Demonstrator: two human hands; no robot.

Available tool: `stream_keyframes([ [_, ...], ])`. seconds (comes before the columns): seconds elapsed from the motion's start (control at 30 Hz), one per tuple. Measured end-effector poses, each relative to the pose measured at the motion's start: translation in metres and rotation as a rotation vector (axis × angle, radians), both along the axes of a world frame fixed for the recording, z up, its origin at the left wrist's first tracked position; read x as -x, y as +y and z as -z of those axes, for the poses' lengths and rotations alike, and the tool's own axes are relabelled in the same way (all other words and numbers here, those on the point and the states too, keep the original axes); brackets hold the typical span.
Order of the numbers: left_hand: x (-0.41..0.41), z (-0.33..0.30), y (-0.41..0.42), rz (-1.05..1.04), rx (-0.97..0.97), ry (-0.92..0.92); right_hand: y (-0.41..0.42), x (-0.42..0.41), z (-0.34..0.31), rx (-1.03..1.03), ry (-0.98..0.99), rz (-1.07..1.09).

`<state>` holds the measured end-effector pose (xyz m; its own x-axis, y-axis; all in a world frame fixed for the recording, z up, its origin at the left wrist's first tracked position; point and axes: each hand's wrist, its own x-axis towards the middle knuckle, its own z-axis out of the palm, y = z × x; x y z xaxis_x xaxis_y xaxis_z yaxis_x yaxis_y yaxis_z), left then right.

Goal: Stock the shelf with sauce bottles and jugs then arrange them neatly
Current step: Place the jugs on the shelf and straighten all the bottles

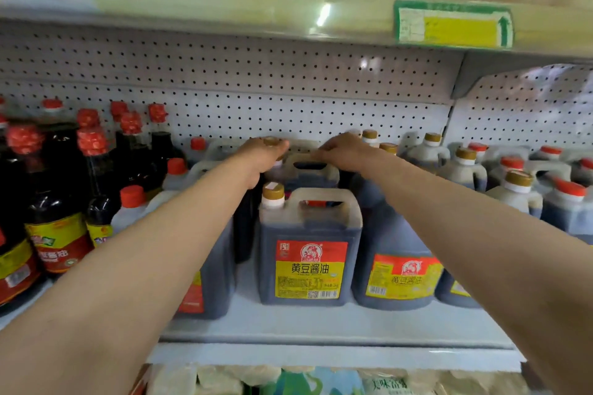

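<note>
Both hands reach deep over the white shelf (pixel 321 324), the left hand (pixel 261 157) and right hand (pixel 343 152) each curled on the rear jug (pixel 308 170), behind the front jug (pixel 308 247), before a pegboard back wall (pixel 224 74).

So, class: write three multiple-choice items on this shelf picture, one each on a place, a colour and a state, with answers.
1. Where is the jug both hands touch?
A. behind the front jug
B. on the top shelf
C. on the floor

2. What colour is the front jug's cap?
A. blue
B. gold
C. green

3. How does the front jug stand?
A. tipped over
B. upside down
C. upright

Answers:
1 A: the left hand and right hand meet on the rear jug.
2 B: the gold cap tops the front jug.
3 C: its label reads level.
</note>
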<state>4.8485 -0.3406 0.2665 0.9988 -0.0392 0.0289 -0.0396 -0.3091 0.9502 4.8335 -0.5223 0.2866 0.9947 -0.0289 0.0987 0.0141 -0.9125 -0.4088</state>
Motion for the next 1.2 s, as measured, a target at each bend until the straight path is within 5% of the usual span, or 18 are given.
stream_keyframes([
  [0.2,-0.028,0.01,-0.008,-0.023,0.004,0.068,-0.004,-0.025,0.012,-0.166,0.125,-0.017],
  [0.7,-0.037,0.015,-0.012,-0.114,-0.381,-0.018,-0.011,-0.034,0.021,-0.031,0.066,-0.03],
  [1.2,-0.032,0.009,0.002,-0.012,-0.397,-0.005,-0.02,-0.035,0.01,-0.183,0.232,-0.104],
])
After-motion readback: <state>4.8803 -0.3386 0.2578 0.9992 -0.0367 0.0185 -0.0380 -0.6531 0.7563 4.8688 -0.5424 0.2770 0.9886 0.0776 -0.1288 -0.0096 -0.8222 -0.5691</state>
